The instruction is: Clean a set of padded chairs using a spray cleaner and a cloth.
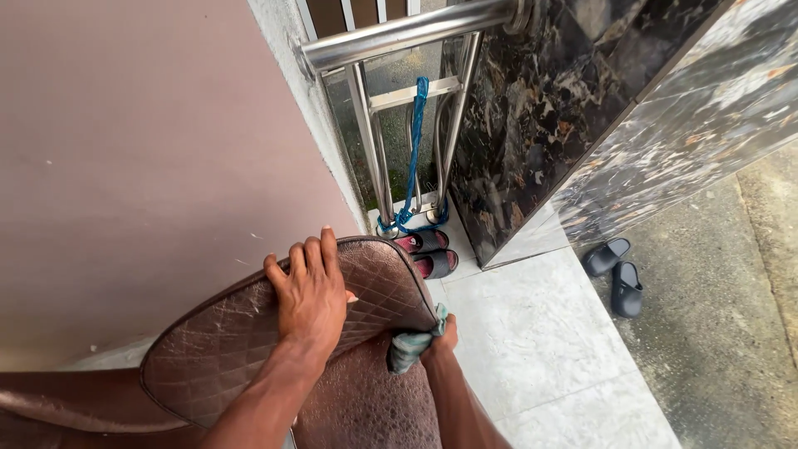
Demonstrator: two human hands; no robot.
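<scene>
- While my left hand [309, 291] lies flat, fingers spread, on the brown quilted cushion [249, 333], that cushion leans against the pink wall [141, 150].
- My right hand [440, 339] grips a greenish cloth [409, 349] just beneath the cushion's edge.

The scene is seen from one head-worn camera, aimed steeply down and forward from close above the brown quilted chair back [249, 333]. Beyond the chair back, a steel railing [399, 33] is taken in; right of it, pale floor tiles [532, 333].
</scene>
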